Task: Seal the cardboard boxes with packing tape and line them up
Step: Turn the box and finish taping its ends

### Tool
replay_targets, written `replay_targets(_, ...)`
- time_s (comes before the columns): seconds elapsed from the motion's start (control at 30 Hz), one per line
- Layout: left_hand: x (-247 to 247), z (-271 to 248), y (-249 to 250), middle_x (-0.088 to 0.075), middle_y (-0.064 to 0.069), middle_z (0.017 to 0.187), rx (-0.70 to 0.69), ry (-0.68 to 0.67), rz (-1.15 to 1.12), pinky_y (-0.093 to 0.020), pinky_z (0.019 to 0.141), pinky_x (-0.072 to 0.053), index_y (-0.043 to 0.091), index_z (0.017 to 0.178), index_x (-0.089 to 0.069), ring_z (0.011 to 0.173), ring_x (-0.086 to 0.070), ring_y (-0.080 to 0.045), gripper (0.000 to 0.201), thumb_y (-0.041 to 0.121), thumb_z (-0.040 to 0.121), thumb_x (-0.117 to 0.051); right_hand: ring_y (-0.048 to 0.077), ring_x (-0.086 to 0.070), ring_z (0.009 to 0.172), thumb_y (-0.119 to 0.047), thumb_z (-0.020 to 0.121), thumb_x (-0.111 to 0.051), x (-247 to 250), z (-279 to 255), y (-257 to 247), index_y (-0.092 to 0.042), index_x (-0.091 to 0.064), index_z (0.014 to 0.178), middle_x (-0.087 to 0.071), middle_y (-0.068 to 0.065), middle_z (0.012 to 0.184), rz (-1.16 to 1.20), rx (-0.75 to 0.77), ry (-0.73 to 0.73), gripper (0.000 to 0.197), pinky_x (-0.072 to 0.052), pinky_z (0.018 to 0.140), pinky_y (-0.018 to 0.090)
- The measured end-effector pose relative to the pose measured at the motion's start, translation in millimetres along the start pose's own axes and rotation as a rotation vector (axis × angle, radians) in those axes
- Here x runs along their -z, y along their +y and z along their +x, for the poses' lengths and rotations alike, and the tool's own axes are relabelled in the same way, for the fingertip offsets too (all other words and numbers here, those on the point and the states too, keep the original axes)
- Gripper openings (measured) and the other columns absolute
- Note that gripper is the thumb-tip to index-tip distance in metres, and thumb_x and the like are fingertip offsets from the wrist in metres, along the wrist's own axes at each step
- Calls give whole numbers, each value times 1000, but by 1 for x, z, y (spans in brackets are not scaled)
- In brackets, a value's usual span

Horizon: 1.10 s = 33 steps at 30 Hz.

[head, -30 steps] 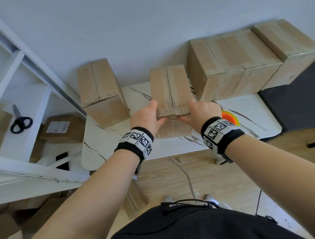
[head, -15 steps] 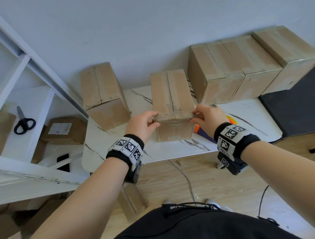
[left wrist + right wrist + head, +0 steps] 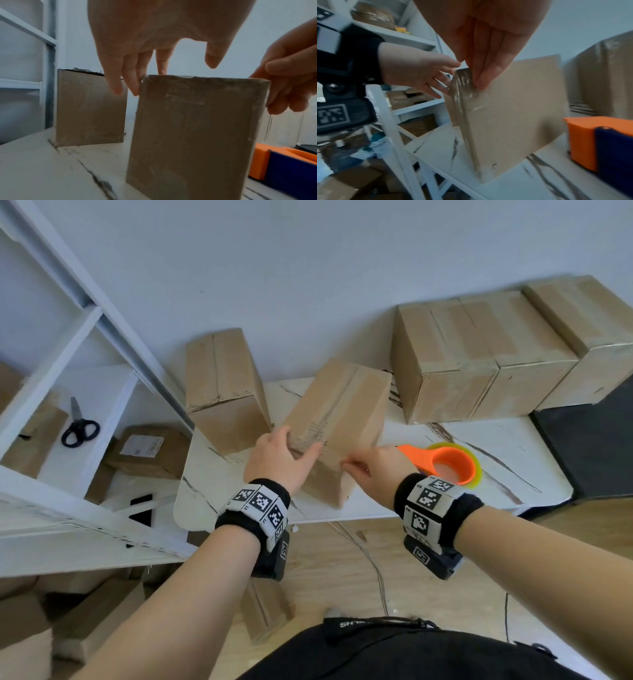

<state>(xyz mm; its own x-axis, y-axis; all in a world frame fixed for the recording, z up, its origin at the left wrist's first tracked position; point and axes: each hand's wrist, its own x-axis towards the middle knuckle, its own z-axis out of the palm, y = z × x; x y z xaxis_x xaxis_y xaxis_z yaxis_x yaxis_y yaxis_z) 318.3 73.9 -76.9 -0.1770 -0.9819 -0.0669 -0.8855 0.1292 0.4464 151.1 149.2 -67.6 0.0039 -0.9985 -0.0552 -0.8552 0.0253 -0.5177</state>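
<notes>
On the white marble table (image 3: 496, 446), the middle cardboard box (image 3: 342, 412) has a taped top seam and stands skewed, far end swung right. My left hand (image 3: 281, 460) is at its near-left top corner. Its straight fingers (image 3: 118, 86) touch the box's (image 3: 197, 128) left side, and the thumb hovers just above the top edge. My right hand (image 3: 370, 470) pinches the near-right corner, fingertips (image 3: 481, 81) on the glossy tape folded over the box (image 3: 513, 115). An orange tape dispenser (image 3: 448, 465) lies just right of that hand.
Three taped boxes (image 3: 479, 361) stand side by side at the back right against the wall. Another box (image 3: 222, 392) stands at the table's left end beside a white shelf (image 3: 68, 337) holding scissors (image 3: 79, 428). A black surface (image 3: 589, 440) adjoins the table's right end.
The middle box has turned from square to the table edge to skewed, far end swung right. My right hand slid down to its near-right corner, uncovering the dispenser.
</notes>
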Motion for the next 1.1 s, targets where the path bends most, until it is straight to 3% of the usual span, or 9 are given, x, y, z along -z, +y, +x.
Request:
replay_targets(0.1,-4,-5,-3,-41,-9,136,96,-17,-40,-41,97,-44,22,140,-34,119,-48,-26,87,73,72,-56,26,-61,92,-30,95,-50,2,4,-2,-18,-67,105,-70,5,96,16,1,-1,24,-46,75,31)
replay_targets(0.2,-2,-10,-4,-28,-15,145,166,-59,-136,-40,102,-40,28,145,-27,124,-44,-31,84,63,76,-61,26,-54,111,-29,94,-51,17,15,13,-19,-53,128,-58,6,124,82,-128,148,36,-45,92,36)
replay_targets(0.33,3,-15,-6,-42,-13,132,164,-48,-164,-34,96,-41,25,143,-32,114,-49,-28,70,46,83,-63,34,-27,135,-35,90,-57,34,37,36,-12,-21,148,-21,10,153,53,-253,133,72,-23,110,39)
replay_targets(0.4,5,-19,-8,-49,-5,127,153,-16,-184,-29,93,-41,18,138,-38,111,-52,-25,61,38,86,-63,31,-27,138,-37,89,-59,37,47,40,-12,-13,150,-21,10,155,144,-284,83,81,-25,112,38)
replay_targets(0.5,3,-24,-10,-56,-6,124,178,49,-230,-25,87,-41,10,133,-44,106,-54,-20,48,24,90,-60,29,-38,133,-34,90,-58,36,53,41,-10,-17,149,-36,13,148,226,-274,72,76,-32,106,33)
replay_targets(0.6,-1,-25,-13,-49,-10,135,238,130,-316,-32,101,-41,12,141,-39,120,-50,-23,55,22,90,-60,32,-49,118,-35,91,-57,34,57,40,-7,-32,142,-44,20,136,201,-267,77,64,-41,95,36)
replay_targets(0.77,2,-33,-9,-14,-12,155,252,109,-313,-38,112,-25,22,148,-21,140,-23,-25,98,49,71,-76,33,-64,88,-40,93,-50,29,51,37,2,-63,108,-68,21,96,172,-313,-3,47,-45,69,29)
replay_targets(0.9,8,-32,-7,8,-10,156,199,-4,-52,-44,114,-23,33,149,-9,143,-13,-32,127,62,50,-82,26,-57,73,-40,91,-52,31,43,40,-10,-51,80,-54,2,66,150,-348,-7,31,-38,54,26)
replay_targets(1.1,7,-19,-9,13,-13,156,168,-213,113,-47,116,-22,36,150,-5,144,-9,-37,127,65,51,-79,23,-55,51,-32,91,-54,32,28,49,-8,-51,75,-57,8,60,311,-452,-78,29,-53,59,33)
